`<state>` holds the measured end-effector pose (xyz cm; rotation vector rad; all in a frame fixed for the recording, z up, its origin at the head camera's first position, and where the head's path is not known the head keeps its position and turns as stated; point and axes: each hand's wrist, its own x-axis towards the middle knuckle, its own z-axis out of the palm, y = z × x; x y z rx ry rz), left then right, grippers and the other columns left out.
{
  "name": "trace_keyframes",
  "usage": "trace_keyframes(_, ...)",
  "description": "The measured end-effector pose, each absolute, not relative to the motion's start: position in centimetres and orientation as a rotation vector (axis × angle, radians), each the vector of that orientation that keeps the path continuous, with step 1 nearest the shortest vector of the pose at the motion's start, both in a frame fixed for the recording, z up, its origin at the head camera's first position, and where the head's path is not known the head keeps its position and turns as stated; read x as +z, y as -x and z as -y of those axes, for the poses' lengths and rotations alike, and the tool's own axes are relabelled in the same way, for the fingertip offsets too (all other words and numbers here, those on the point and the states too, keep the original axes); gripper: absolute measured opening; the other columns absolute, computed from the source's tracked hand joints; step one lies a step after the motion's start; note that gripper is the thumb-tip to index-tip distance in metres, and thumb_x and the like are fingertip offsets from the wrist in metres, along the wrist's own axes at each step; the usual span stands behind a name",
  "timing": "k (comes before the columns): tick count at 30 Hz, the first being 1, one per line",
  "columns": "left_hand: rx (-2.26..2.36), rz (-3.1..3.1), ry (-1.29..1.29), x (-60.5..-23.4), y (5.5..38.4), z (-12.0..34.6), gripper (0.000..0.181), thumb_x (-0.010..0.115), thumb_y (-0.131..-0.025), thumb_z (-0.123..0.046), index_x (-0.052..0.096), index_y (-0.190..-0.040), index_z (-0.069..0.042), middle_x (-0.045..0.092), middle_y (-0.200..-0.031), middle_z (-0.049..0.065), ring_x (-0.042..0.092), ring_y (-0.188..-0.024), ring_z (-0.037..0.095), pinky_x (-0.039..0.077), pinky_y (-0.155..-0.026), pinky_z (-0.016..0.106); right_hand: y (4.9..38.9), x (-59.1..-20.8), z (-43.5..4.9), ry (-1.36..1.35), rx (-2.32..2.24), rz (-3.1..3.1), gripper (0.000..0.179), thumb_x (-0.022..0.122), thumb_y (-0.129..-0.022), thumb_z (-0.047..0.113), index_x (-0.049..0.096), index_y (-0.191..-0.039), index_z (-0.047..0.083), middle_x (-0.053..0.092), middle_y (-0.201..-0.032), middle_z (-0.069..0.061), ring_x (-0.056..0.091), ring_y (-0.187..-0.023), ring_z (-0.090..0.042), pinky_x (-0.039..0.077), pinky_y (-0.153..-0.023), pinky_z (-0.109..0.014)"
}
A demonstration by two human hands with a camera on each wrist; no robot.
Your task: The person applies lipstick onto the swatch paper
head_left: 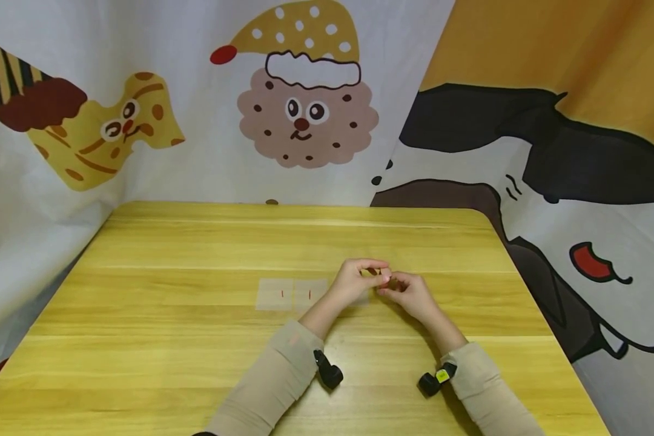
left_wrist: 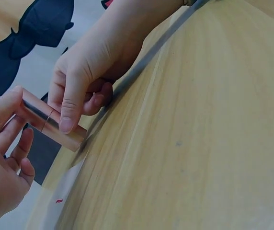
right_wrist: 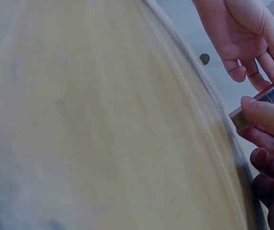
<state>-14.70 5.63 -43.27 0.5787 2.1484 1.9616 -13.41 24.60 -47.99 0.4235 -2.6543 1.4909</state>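
Observation:
Both hands meet over the far middle of the table, holding a shiny rose-gold lipstick tube (left_wrist: 39,112) between them. A seam runs around the tube near its middle. My left hand (head_left: 354,281) pinches one end with thumb and fingertips, its other fingers loosely bent. At the other end, my right hand (head_left: 414,295) grips the tube between thumb and forefinger, as the right wrist view also shows on the tube (right_wrist: 273,92). Below the hands, a pale paper square (head_left: 362,298) is partly hidden by them.
To the left of the hands lie two pale paper squares, the left one (head_left: 267,295) and its neighbour (head_left: 302,303), each with a short red mark. A printed curtain (head_left: 196,181) hangs behind the wooden table (head_left: 169,351).

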Motion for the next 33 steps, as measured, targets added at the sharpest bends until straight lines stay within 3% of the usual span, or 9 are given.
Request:
trace_keyframes(2, 1.956, -2.155, -0.581, -44.3, 15.2, -5.9, 0.024, 0.073, -0.085, -0.008, 0.072, -0.108, -0.003, 0.07, -0.104, 0.001, 0.059, -0.095, 0.02, 0.046, -0.063, 0.02, 13.5, -48.2, -24.7, -0.424, 1.477, 2.658, 0.011, 0.079, -0.08, 0.015, 0.072, -0.088, 0.01, 0.052, -0.06, 0.002, 0.044, -0.053, -0.013, 0.037, -0.047, -0.025)
trace_keyframes(10, 1.935, -2.127, -0.542, -44.3, 14.9, -5.9, 0.027, 0.073, -0.085, -0.01, 0.071, -0.11, -0.003, 0.069, -0.104, 0.001, 0.058, -0.099, 0.024, 0.046, -0.065, 0.021, 13.2, -48.4, -24.7, -0.419, 1.449, 2.661, 0.011, 0.08, -0.079, 0.013, 0.069, -0.083, 0.011, 0.048, -0.058, 0.002, 0.043, -0.054, -0.013, 0.036, -0.048, -0.026)
trace_keyframes(23, 1.952, -2.08, -0.611, -41.9, 13.6, -4.9, 0.025, 0.071, -0.086, -0.005, 0.069, -0.111, 0.002, 0.068, -0.108, 0.013, 0.057, -0.102, 0.035, 0.046, -0.068, 0.019, 13.0, -48.2, -24.6, -0.432, 1.373, 2.711, 0.013, 0.079, -0.081, 0.018, 0.072, -0.09, 0.013, 0.054, -0.063, 0.003, 0.045, -0.056, -0.015, 0.038, -0.05, -0.027)
trace_keyframes(33, 1.933, -2.103, -0.574, -44.2, 14.5, -5.1, 0.032, 0.074, -0.085, -0.011, 0.069, -0.115, -0.001, 0.067, -0.114, 0.007, 0.056, -0.105, 0.032, 0.048, -0.072, 0.023, 12.6, -47.9, -24.7, -0.43, 1.345, 2.755, 0.016, 0.08, -0.08, 0.02, 0.071, -0.091, 0.013, 0.049, -0.063, 0.002, 0.044, -0.057, -0.016, 0.036, -0.051, -0.028)
